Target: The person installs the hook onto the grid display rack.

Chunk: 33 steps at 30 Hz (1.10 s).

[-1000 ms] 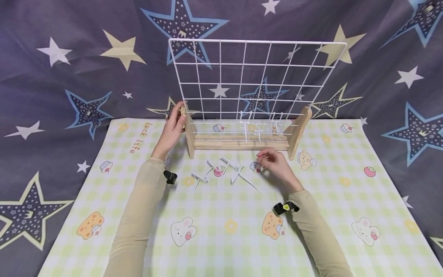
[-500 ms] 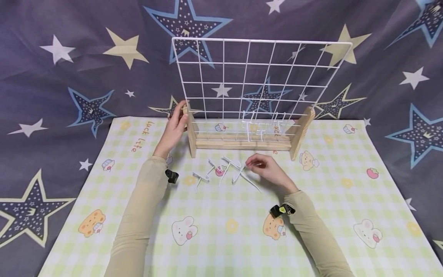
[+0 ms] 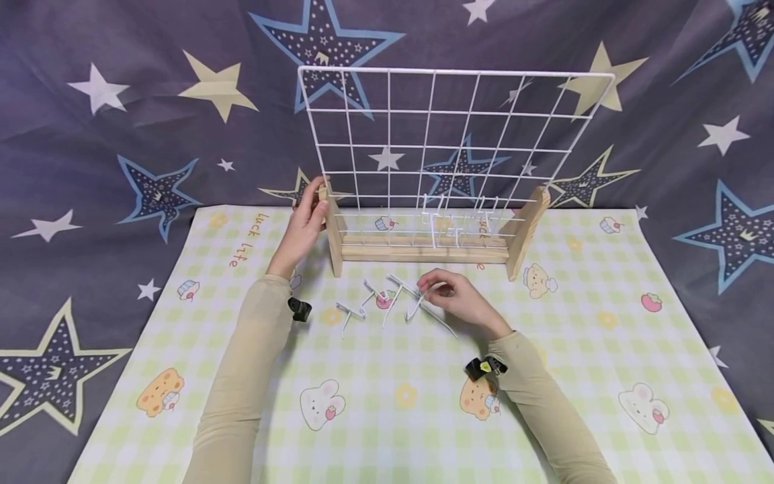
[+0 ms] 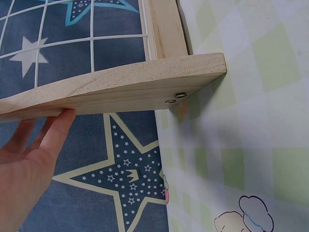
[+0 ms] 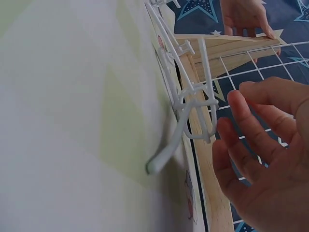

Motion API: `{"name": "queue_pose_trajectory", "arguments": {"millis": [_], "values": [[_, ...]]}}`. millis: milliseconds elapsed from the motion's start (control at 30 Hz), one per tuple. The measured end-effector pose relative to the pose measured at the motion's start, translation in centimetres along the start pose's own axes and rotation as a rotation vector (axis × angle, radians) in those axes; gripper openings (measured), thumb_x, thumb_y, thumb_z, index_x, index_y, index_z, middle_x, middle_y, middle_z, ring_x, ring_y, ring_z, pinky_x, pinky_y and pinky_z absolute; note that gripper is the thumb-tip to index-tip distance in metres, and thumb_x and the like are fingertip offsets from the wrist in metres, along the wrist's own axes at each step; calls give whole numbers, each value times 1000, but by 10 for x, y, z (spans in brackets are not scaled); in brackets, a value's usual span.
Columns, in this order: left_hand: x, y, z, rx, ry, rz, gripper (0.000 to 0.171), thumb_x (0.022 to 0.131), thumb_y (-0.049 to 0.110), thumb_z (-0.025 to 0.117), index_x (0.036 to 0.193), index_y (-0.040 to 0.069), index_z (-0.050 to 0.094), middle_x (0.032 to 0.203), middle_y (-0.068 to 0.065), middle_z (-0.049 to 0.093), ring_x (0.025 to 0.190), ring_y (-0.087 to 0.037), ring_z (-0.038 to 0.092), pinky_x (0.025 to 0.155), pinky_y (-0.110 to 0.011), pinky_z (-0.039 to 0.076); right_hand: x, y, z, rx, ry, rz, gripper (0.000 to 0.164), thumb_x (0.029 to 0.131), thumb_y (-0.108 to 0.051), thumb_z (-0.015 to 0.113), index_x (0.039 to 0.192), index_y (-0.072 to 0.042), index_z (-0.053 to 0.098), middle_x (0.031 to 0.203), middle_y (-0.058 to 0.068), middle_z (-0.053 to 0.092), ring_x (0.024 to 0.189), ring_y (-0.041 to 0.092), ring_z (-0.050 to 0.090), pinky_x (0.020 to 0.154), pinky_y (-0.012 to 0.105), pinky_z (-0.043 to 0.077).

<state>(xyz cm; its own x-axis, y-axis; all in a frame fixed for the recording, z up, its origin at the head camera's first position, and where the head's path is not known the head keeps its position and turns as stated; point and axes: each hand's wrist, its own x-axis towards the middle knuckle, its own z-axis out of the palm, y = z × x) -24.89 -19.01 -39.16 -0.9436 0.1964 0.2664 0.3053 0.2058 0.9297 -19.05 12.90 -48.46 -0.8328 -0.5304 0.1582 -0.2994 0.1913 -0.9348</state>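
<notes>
A white wire grid panel (image 3: 447, 144) stands upright in a wooden base. My left hand (image 3: 300, 225) grips the base's left wooden end post (image 3: 333, 235), with fingertips showing past its edge in the right wrist view. On the tablecloth lie several white metal hooks (image 3: 349, 309). My right hand (image 3: 456, 296) is over the rightmost hook (image 3: 437, 318), its fingers loosely bent. In the right wrist view the fingertips (image 5: 223, 126) come right beside that hook's wire bracket, and nothing is pinched between them.
A few more white hooks (image 3: 433, 228) hang low on the grid, right of its middle. The right wooden end post (image 3: 525, 232) stands behind my right hand. A dark star-patterned curtain (image 3: 151, 121) rises behind the checked tablecloth (image 3: 375, 430).
My right hand has moved left across the tablecloth to the rightmost hook. The left hand has stayed at the end post.
</notes>
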Motion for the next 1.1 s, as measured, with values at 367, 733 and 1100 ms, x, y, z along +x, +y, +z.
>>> {"name": "queue_pose_trajectory", "arguments": {"millis": [367, 733, 1100], "values": [[0, -1, -1, 2, -6, 10, 46, 105, 11, 36, 150, 7, 26, 134, -34, 41, 117, -41, 49, 94, -50, 50, -3, -34, 0, -9, -50, 34, 21, 87, 17, 57, 108, 18, 57, 102, 34, 60, 99, 50, 55, 90, 61, 46], [0, -3, 0, -28, -11, 14, 46, 105, 10, 35, 150, 6, 26, 135, -33, 40, 119, -45, 47, 96, -53, 47, -6, -37, 0, -47, -94, 62, 21, 84, 19, 57, 104, 16, 60, 99, 33, 61, 93, 45, 58, 84, 52, 50], [0, -1, 0, -7, -11, 0, 46, 105, 11, 35, 150, 8, 25, 136, -35, 38, 118, -41, 48, 96, -50, 49, -8, -37, -3, -80, -119, 74, 21, 82, 17, 61, 103, 15, 60, 97, 31, 62, 91, 42, 59, 81, 44, 52]]}}
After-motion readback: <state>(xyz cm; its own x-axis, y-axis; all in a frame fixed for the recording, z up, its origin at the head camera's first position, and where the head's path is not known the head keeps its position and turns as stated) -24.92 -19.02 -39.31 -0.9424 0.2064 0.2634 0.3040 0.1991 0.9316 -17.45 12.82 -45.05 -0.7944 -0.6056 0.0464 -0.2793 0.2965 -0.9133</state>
